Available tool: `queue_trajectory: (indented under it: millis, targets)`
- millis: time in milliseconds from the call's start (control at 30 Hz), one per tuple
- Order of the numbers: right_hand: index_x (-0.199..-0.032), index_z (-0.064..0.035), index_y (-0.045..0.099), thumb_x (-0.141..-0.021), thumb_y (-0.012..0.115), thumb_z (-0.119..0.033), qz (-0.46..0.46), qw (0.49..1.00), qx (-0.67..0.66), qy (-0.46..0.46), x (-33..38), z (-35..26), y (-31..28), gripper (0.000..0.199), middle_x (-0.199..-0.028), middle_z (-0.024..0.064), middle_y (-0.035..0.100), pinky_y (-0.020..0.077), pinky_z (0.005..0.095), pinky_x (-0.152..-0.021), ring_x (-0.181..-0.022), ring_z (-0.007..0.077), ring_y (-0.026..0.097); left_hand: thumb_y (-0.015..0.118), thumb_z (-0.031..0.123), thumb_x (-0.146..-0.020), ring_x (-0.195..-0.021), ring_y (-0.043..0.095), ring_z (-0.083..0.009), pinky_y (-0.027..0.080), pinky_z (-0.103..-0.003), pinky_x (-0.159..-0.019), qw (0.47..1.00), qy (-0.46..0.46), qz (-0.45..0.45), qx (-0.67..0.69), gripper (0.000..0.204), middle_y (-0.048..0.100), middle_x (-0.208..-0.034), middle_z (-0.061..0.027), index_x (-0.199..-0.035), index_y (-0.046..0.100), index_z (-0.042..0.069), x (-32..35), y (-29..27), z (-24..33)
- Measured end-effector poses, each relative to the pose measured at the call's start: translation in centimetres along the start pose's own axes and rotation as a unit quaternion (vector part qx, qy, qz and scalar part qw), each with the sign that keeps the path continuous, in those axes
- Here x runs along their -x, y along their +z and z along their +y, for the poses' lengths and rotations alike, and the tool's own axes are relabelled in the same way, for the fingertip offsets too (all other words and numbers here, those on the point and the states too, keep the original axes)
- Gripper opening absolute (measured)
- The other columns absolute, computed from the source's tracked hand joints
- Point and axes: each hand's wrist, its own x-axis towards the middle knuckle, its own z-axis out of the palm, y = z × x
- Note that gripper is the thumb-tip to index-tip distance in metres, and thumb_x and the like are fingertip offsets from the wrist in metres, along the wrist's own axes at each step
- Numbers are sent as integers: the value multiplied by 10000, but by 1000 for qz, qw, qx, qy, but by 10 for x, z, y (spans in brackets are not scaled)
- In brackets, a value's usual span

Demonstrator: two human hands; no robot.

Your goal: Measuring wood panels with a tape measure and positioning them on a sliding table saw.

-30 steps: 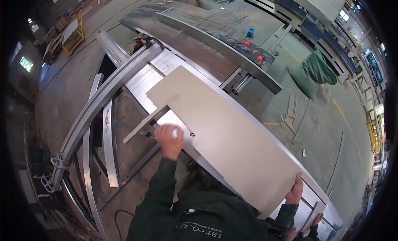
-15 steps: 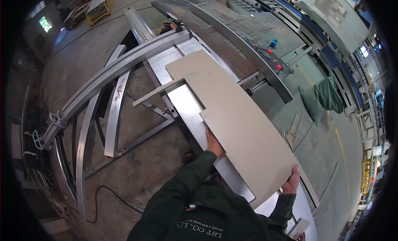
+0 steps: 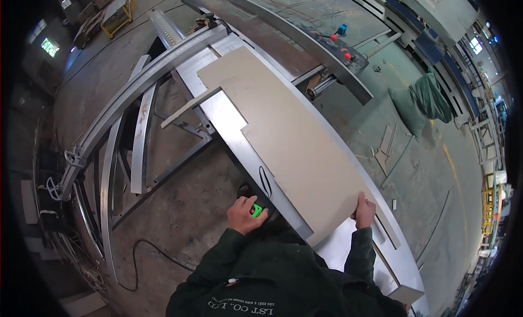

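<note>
A long beige board (image 3: 289, 137) with a rectangular cutout in its left side lies on a silvery metal sliding table (image 3: 225, 114). My left hand (image 3: 245, 214) is closed around a small bright-green tape measure (image 3: 256, 210), beside the table's left edge. A thin black cord loop (image 3: 265, 181) rises from near it and hangs over the table. At the board's near right corner, my right hand (image 3: 365, 212) grips the edge, thumb on top and the other fingers mostly hidden.
A grey rail (image 3: 114, 96) with metal supports (image 3: 144, 137) spreads out to the left. Beyond the board stands a machine bed (image 3: 272, 42) with red knobs (image 3: 347, 56). A green sack (image 3: 419, 104) and offcuts (image 3: 385, 148) lie on the right floor. A black cable (image 3: 136, 262) crosses the left floor.
My left hand has left the board's left edge and now holds the green tape measure. My right hand stays on the board's near corner. The view has shifted slightly.
</note>
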Motion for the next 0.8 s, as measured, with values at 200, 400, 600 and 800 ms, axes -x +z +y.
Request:
queue_trajectory:
  millis: [200, 400, 600, 800]
  targets:
    - [-952, -27, 725, -959, 739, -314, 121, 888, 400, -191, 32, -62, 1, 288, -769, 124, 689, 544, 388, -687, -652, 304, 660, 896, 344, -711, -757, 672, -279, 555, -388, -673, 998, 43, -25, 48, 527, 651, -939, -82, -1153, 739, 105, -11, 21, 49]
    - [-1370, -63, 647, -930, 733, -261, -38, 761, 357, -540, 67, -23, 55, 490, -1395, 173, 638, 399, 528, -1121, -1335, 415, 550, 859, 439, -749, -994, 651, -315, 492, -446, -910, 988, 119, -90, 42, 561, 667, -1028, -109, -1174, 718, 102, -47, 74, 71]
    - [-1577, -57, 480, -986, 652, -374, -22, 792, 373, -484, 93, 37, 54, 692, -1671, 201, 393, 193, 602, -1256, -1578, 470, 248, 757, 331, -820, -1075, 624, -388, 438, -534, -973, 983, -124, 92, -95, 437, 698, -1161, -175, -1151, 695, 52, -87, -16, -126]
    - [-1557, -88, 532, -981, 674, -337, 37, 791, 367, -488, 80, 36, 96, 643, -1692, 190, 374, 183, 606, -1266, -1584, 487, 219, 575, 559, -1002, -1076, 619, -404, 424, -565, -1002, 927, -239, 67, -280, 560, 715, -1112, -200, -1036, 738, 24, -120, -81, -322]
